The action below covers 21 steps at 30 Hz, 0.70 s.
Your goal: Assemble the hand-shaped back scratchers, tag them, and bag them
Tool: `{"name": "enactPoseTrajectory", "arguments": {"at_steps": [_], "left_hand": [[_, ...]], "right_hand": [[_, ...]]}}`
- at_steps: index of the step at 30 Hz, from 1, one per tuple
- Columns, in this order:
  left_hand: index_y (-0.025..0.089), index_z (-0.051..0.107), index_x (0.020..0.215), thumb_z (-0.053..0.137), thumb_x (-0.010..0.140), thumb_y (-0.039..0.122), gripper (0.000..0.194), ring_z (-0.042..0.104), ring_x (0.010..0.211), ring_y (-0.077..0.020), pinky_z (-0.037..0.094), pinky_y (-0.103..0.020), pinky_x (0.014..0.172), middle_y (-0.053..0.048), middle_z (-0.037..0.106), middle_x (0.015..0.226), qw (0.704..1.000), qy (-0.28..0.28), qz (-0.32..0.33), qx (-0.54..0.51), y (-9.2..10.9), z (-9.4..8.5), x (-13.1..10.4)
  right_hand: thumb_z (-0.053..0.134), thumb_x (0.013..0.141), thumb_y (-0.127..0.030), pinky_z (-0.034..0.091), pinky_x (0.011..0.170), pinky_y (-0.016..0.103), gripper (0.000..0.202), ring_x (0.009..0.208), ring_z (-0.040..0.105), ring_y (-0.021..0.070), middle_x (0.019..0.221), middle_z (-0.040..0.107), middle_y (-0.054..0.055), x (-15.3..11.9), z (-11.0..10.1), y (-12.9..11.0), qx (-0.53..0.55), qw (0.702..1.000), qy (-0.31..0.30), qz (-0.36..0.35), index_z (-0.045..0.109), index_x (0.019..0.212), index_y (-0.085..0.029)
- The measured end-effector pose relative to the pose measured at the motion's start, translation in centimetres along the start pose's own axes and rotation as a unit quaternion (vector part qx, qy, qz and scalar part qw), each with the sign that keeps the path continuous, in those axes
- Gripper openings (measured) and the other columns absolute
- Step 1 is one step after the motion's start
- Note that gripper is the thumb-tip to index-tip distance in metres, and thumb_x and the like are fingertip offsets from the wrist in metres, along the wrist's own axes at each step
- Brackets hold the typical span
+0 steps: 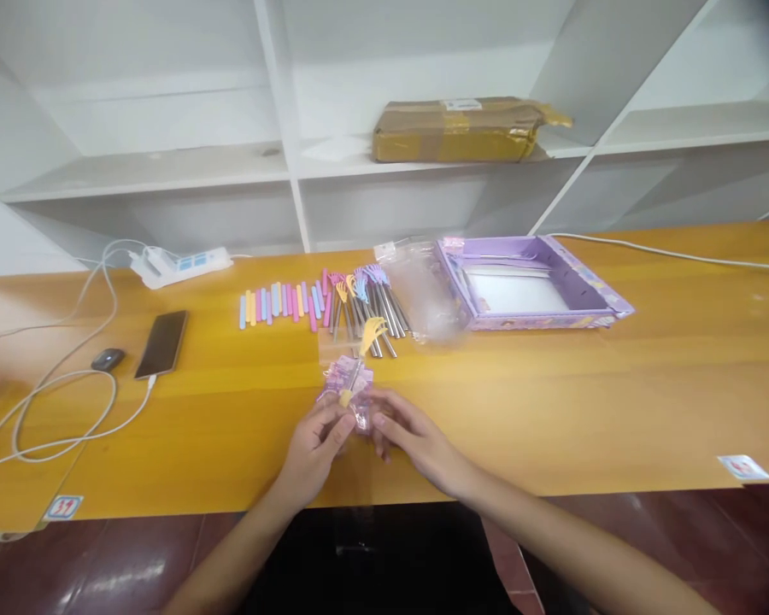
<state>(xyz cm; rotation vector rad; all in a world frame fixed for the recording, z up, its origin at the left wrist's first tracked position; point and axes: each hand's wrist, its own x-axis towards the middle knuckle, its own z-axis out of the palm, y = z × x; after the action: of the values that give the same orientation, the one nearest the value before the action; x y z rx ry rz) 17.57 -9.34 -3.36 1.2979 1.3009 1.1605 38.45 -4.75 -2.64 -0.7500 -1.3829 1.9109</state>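
Note:
My left hand point(317, 440) is closed on a clear plastic bag point(362, 418) near the table's front edge. Inside or on it lies a yellow hand-shaped piece point(372, 335) with a metal rod and a yellow end. My right hand point(413, 434) is at the bag's right side, fingers curled, thumb near the plastic; its grip is unclear. Purple-pink printed cards point(341, 376) lie just beyond my fingers. Behind them are several metal rods with coloured hand-shaped heads point(378, 299), and left of these a row of pink, blue and yellow sticks point(285, 301).
Clear bags point(426, 295) lie beside a purple open box point(544, 321). On the left are a phone point(161, 343), a mouse point(108, 359), white cables and a power strip point(189, 266). A taped carton point(452, 137) sits on the shelf point(185, 171).

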Motion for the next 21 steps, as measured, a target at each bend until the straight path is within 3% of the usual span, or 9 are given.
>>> {"name": "enactPoseTrajectory", "arguments": {"at_steps": [3, 7, 9, 12, 14, 17, 19, 21], "left_hand": [[0.021, 0.08, 0.086, 0.067, 0.105, 0.061, 0.046, 0.06, 0.077, -0.0198, 0.053, -0.033, 0.074, -0.007, 0.07, 0.089, 0.998, -0.045, 0.029, 0.035, 0.6, 0.0, 0.0], [0.023, 0.083, 0.089, 0.065, 0.107, 0.058, 0.042, 0.066, 0.09, -0.0239, 0.055, -0.04, 0.094, -0.008, 0.073, 0.096, 0.995, -0.065, 0.05, 0.06, 0.8, 0.0, 0.1], [0.023, 0.083, 0.088, 0.066, 0.106, 0.059, 0.044, 0.067, 0.097, -0.0254, 0.054, -0.04, 0.098, -0.01, 0.073, 0.103, 0.994, -0.06, 0.054, 0.066, 0.7, -0.1, 0.1], [0.021, 0.083, 0.086, 0.067, 0.106, 0.059, 0.045, 0.067, 0.111, -0.0275, 0.054, -0.038, 0.099, -0.012, 0.072, 0.115, 0.997, -0.024, 0.054, 0.056, 0.5, -0.4, 0.2], [0.021, 0.081, 0.085, 0.067, 0.107, 0.056, 0.044, 0.067, 0.112, -0.0264, 0.054, -0.035, 0.097, -0.011, 0.071, 0.112, 0.998, -0.005, 0.052, 0.042, 0.5, -0.7, 0.2], [0.02, 0.076, 0.08, 0.065, 0.108, 0.052, 0.044, 0.066, 0.098, -0.0222, 0.053, -0.033, 0.093, -0.007, 0.069, 0.097, 0.998, -0.001, 0.053, 0.027, 0.7, -1.0, 0.2], [0.02, 0.073, 0.079, 0.065, 0.109, 0.051, 0.045, 0.065, 0.09, -0.02, 0.052, -0.032, 0.088, -0.005, 0.068, 0.091, 0.998, 0.0, 0.053, 0.018, 0.8, -1.1, 0.2], [0.02, 0.071, 0.079, 0.065, 0.109, 0.05, 0.044, 0.063, 0.085, -0.0182, 0.051, -0.03, 0.082, -0.004, 0.067, 0.09, 0.998, 0.012, 0.053, 0.012, 0.9, -1.3, 0.3]], "right_hand": [[0.079, 0.097, -0.068, 0.049, 0.067, 0.03, 0.051, 0.071, 0.059, 0.0135, 0.085, 0.064, -0.002, 2.2, -0.1, -0.6, 0.021, 1.0, -0.012, -0.009, 0.066, 0.117, -0.022], [0.08, 0.093, -0.073, 0.044, 0.064, 0.031, 0.055, 0.065, 0.055, 0.0138, 0.075, 0.062, -0.002, 3.5, 0.2, -0.5, 0.049, 0.999, 0.008, 0.017, 0.073, 0.106, -0.02], [0.08, 0.094, -0.072, 0.048, 0.068, 0.032, 0.053, 0.07, 0.059, 0.016, 0.08, 0.066, 0.0, 3.4, 0.0, -0.5, 0.041, 0.998, 0.045, 0.008, 0.075, 0.104, -0.02], [0.082, 0.095, -0.066, 0.055, 0.083, 0.034, 0.045, 0.087, 0.064, 0.0177, 0.094, 0.069, 0.002, 2.8, -0.9, -1.1, 0.04, 0.987, 0.146, -0.059, 0.076, 0.1, -0.022], [0.083, 0.095, -0.064, 0.057, 0.088, 0.032, 0.041, 0.093, 0.066, 0.0171, 0.098, 0.068, 0.002, 2.3, -1.8, -1.8, 0.062, 0.972, 0.199, -0.104, 0.074, 0.096, -0.024], [0.079, 0.1, -0.062, 0.054, 0.07, 0.028, 0.04, 0.074, 0.063, 0.0133, 0.086, 0.065, -0.001, 1.3, -3.0, -2.9, 0.082, 0.966, 0.214, -0.121, 0.067, 0.093, -0.024], [0.071, 0.105, -0.061, 0.039, 0.052, 0.025, 0.038, 0.054, 0.047, 0.0088, 0.074, 0.057, -0.004, 0.6, -3.4, -3.3, 0.054, 0.972, 0.206, -0.102, 0.064, 0.095, -0.025], [0.067, 0.108, -0.061, 0.024, 0.046, 0.024, 0.039, 0.047, 0.031, 0.0071, 0.067, 0.047, -0.007, -0.2, -3.5, -3.5, 0.003, 0.98, 0.184, -0.075, 0.064, 0.096, -0.024]]}}
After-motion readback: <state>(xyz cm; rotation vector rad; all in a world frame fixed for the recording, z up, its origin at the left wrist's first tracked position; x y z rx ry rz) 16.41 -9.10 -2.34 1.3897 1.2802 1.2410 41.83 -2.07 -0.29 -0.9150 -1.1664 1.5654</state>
